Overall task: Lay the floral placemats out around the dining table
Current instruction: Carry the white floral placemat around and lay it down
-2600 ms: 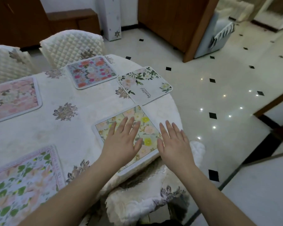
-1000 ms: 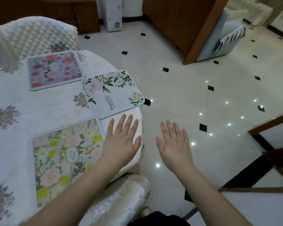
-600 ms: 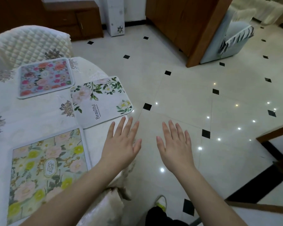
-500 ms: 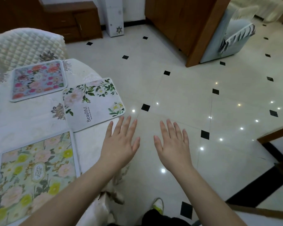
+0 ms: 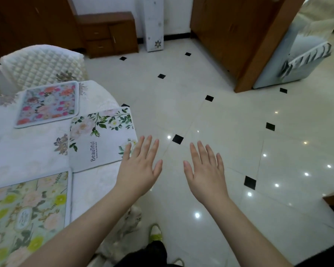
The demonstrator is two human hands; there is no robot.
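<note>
Three floral placemats lie on the white-clothed round table [image 5: 33, 151] at the left. A yellow-and-green placemat [image 5: 27, 214] is nearest, a white "Beautiful" placemat [image 5: 100, 137] with green leaves sits beyond it at the table's rim, and a pink-and-red flowered placemat [image 5: 48, 103] lies at the back. My left hand [image 5: 141, 166] hovers flat with fingers spread, over the near right corner of the white placemat. My right hand [image 5: 206, 172] is held flat over the floor, off the table. Neither hand holds anything.
A quilted white chair [image 5: 41, 64] stands behind the table. A wooden cabinet [image 5: 108, 33] and a white column [image 5: 154, 24] line the back wall. A wooden door panel [image 5: 245, 41] and a grey sofa [image 5: 301, 56] stand at the right. Glossy tiled floor [image 5: 239, 132] spreads to the right.
Both hands lifted off the yellow-and-green placemat, which stays flat on the table. The view swung right along the table's edge, and my left hand now reaches over the white placemat's corner.
</note>
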